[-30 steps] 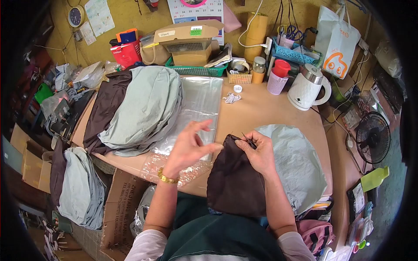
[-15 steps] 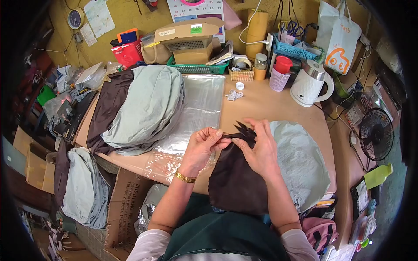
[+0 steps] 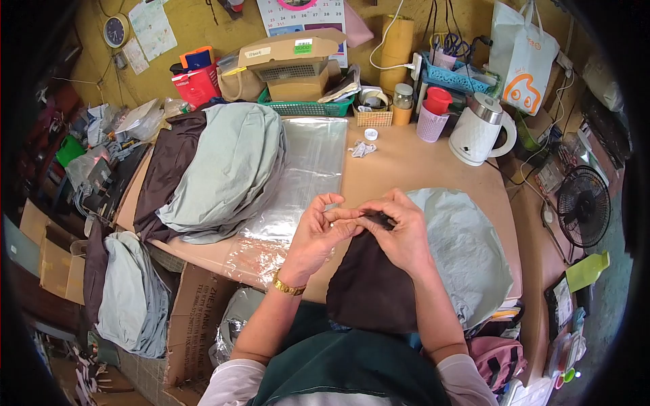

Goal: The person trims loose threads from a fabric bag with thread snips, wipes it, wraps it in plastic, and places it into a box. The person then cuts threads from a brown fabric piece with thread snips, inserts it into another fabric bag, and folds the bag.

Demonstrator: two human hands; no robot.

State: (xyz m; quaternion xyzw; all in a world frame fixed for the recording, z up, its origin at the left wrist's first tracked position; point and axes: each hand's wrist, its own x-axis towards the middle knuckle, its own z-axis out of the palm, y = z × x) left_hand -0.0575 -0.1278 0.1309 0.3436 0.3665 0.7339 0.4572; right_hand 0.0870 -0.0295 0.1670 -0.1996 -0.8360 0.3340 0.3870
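Note:
Dark brown cloth (image 3: pixel 371 287) hangs over the table's front edge, joined or lying against a pale grey-green cloth (image 3: pixel 467 254). My left hand (image 3: pixel 323 233), with a gold bracelet at its wrist, pinches the upper edge of the brown cloth. Close beside it, touching fingertips, my right hand (image 3: pixel 399 227) is closed around the same edge. A small black tool, partly hidden, is tucked in the right hand's fingers. Clear plastic sheets (image 3: pixel 308 155) lie behind and left of my hands.
Folded grey-green and brown cloths (image 3: pixel 227 166) are piled at the table's left. A white kettle (image 3: pixel 479 132) and a pink cup (image 3: pixel 430 125) stand at the back right. Below left are an open carton (image 3: pixel 193 325) and more cloth (image 3: pixel 128 291). A black fan (image 3: pixel 583 206) is far right.
My left hand came from open above the table to pinching the cloth edge. The black tool's blades, spread half a second ago, are now mostly hidden in my right hand.

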